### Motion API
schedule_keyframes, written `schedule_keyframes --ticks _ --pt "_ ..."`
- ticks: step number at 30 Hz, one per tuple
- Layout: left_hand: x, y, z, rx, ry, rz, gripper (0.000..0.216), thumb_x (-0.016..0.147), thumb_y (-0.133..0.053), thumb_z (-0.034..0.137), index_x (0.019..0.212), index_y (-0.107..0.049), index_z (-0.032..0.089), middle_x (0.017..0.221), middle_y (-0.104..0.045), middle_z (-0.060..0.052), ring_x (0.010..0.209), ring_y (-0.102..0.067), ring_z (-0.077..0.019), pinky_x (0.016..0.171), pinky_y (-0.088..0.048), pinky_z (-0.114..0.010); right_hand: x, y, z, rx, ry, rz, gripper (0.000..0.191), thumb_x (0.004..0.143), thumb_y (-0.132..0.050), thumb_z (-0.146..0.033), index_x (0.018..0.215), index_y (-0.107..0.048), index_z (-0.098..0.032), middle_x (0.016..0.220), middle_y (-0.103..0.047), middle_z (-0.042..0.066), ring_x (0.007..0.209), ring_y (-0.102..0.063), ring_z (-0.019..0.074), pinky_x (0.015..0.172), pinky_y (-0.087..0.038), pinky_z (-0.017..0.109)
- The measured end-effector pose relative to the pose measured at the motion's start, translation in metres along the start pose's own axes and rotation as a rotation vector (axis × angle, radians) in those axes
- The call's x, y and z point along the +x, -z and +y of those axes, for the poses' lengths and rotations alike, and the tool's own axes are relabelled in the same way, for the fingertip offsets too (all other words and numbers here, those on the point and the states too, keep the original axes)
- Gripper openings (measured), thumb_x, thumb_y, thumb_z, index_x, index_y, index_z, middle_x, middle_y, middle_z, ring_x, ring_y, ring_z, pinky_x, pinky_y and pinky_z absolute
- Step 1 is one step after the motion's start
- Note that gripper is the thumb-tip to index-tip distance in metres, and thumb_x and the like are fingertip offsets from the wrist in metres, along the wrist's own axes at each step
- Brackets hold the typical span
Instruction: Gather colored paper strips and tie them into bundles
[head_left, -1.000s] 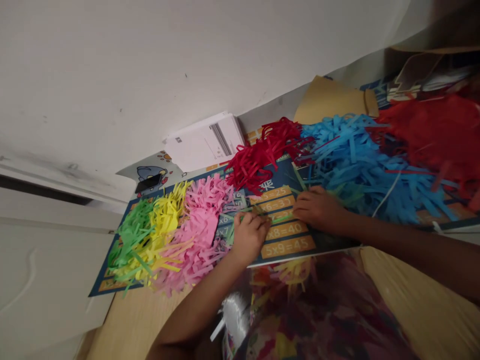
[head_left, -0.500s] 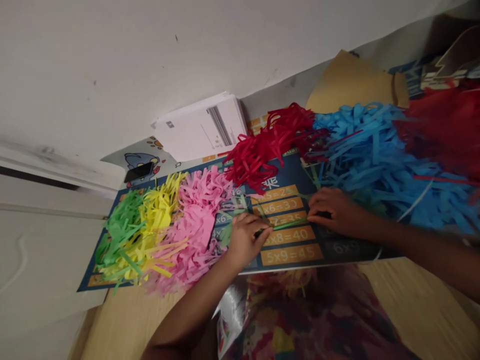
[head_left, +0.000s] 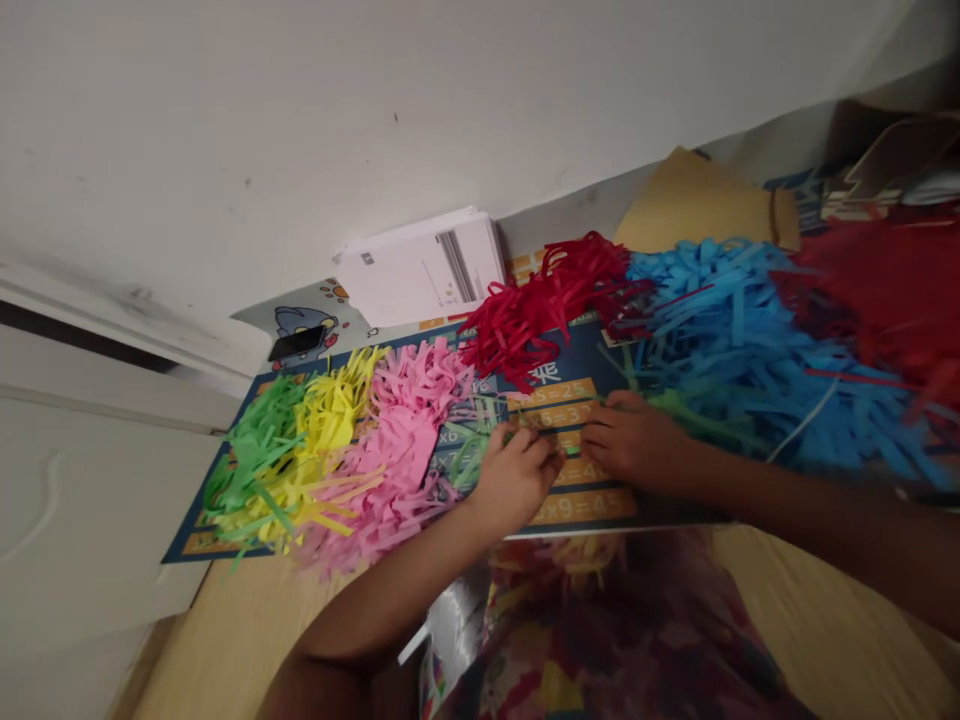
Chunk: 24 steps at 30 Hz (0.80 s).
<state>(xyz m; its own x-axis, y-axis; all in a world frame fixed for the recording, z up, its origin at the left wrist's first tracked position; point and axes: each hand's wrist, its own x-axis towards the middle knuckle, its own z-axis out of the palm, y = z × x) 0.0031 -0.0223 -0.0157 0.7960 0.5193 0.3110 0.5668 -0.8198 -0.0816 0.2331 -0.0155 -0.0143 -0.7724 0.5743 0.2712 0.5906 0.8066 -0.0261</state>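
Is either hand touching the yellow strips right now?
No, the left hand and right hand both rest on the blue number mat, while the yellow strips lie beyond the pink pile, apart from either hand.

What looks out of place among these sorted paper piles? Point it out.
The blue pile is not clean: a stray red strip lies across it, a white strand runs through its near side, and green strips are mixed into its edge beside the right hand.

Near-edge multiplication chart point(head_left: 592, 505) is bare; pink strips point(head_left: 397, 450) block left, red strips point(head_left: 540, 300) far, blue strips point(head_left: 735, 330) right.
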Motion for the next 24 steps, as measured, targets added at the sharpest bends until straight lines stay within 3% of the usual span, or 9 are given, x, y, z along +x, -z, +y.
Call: schedule_keyframes --ticks 4,8,10,12,14,16,19,24 --pt "0.010 -0.006 0.004 0.018 0.016 0.008 0.018 0.098 -0.056 0.024 0.088 -0.070 0.017 0.085 -0.071 -0.004 0.089 -0.059 -0.0204 0.094 -0.032 -0.045 0.007 -0.002 -0.010 -0.031 -0.027 0.029 0.034 0.099 -0.046 -0.010 0.076 -0.070 -0.018 0.076 -0.069 0.004 0.079 -0.055 0.0178 0.082 -0.032 0.038" --pt "0.011 0.016 0.007 0.047 0.006 0.236 0.017 0.099 -0.053 0.018 0.096 -0.069 0.016 0.081 -0.073 -0.002 0.082 -0.061 -0.0176 0.094 -0.032 -0.042 0.007 0.019 -0.024 0.024 -0.200 0.147 0.025 0.096 -0.054 -0.020 0.080 -0.072 -0.018 0.081 -0.071 0.006 0.084 -0.060 0.0194 0.080 -0.035 0.037" --pt "0.006 0.040 0.012 0.017 -0.026 0.365 0.020 0.101 -0.049 0.017 0.108 -0.068 0.016 0.091 -0.076 -0.003 0.086 -0.063 -0.0163 0.099 -0.030 -0.042 0.005 0.037 -0.031 0.291 -0.300 0.191 0.022 0.095 -0.056 -0.026 0.085 -0.074 -0.019 0.090 -0.074 0.006 0.087 -0.063 0.0195 0.080 -0.038 0.036" --pt "0.001 0.064 0.019 -0.012 -0.061 0.449 0.022 0.102 -0.048 0.015 0.113 -0.067 0.017 0.093 -0.077 -0.003 0.084 -0.065 -0.0147 0.104 -0.028 -0.043 0.004 0.054 -0.034 0.745 -0.377 0.109 0.024 0.093 -0.058 -0.036 0.086 -0.075 -0.020 0.092 -0.075 0.004 0.085 -0.065 0.0187 0.077 -0.041 0.033" --pt "-0.001 0.081 0.024 -0.036 -0.095 0.497 0.022 0.100 -0.050 0.014 0.112 -0.068 0.018 0.090 -0.077 -0.001 0.081 -0.066 -0.0137 0.108 -0.027 -0.044 0.005 0.066 -0.037 1.178 -0.460 -0.031 0.027 0.084 -0.066 -0.045 0.081 -0.075 -0.019 0.081 -0.073 0.002 0.072 -0.062 0.0163 0.069 -0.042 0.029" --pt "-0.001 0.089 0.028 -0.075 -0.110 0.534 0.020 0.098 -0.053 0.013 0.110 -0.068 0.019 0.087 -0.078 0.001 0.079 -0.067 -0.0133 0.110 -0.028 -0.044 0.007 0.069 -0.040 1.447 -0.571 -0.081 0.031 0.070 -0.078 -0.049 0.071 -0.072 -0.018 0.065 -0.065 -0.001 0.059 -0.053 0.0123 0.060 -0.037 0.026" --pt "0.000 0.087 0.032 -0.196 0.008 0.585 0.010 0.096 -0.062 0.019 0.100 -0.070 0.021 0.088 -0.078 0.000 0.081 -0.070 -0.0142 0.105 -0.037 -0.042 0.006 0.061 -0.053 1.625 -0.697 0.067 0.040 0.057 -0.086 -0.051 0.060 -0.065 -0.017 0.054 -0.053 -0.004 0.051 -0.041 0.0079 0.052 -0.030 0.024" --pt "-0.003 0.073 0.044 -0.526 0.285 0.616 0.013 0.094 -0.065 0.027 0.086 -0.073 0.021 0.082 -0.077 -0.002 0.076 -0.070 -0.0146 0.081 -0.051 -0.033 0.004 0.041 -0.081 1.793 -0.843 0.368 0.047 0.050 -0.092 -0.052 0.057 -0.062 -0.017 0.050 -0.048 -0.005 0.046 -0.039 0.0062 0.046 -0.027 0.021"
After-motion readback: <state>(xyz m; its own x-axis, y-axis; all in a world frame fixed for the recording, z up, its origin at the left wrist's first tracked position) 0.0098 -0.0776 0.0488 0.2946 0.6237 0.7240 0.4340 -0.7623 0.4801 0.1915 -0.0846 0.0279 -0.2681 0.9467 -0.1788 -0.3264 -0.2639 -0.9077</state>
